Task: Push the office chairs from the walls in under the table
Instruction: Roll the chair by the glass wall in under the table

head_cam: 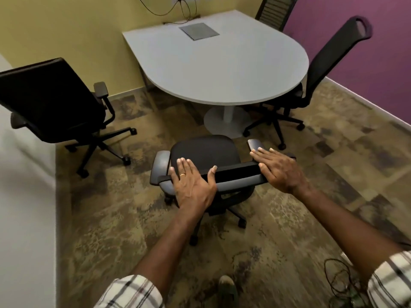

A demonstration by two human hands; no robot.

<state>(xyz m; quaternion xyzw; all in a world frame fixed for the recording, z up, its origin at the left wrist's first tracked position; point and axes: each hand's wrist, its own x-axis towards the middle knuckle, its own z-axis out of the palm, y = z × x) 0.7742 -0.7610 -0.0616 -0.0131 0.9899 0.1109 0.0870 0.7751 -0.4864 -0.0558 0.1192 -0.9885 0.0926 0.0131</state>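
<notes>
Head: four chairs (53,101), one table (222,63); left hand (193,187), right hand (280,172) press nearest chair (204,152), fingers (262,155) straight.

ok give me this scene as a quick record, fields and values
table: pale grey half-round pedestal table, against the yellow wall
chair under hands: black padded office chair with grey armrests, short of the table
left hand: flat on its backrest top
right hand: flat on its backrest top
already in: black mesh-backed chair, seat partly under table's right side
not yet in: black high-backed chair by the white wall
</notes>
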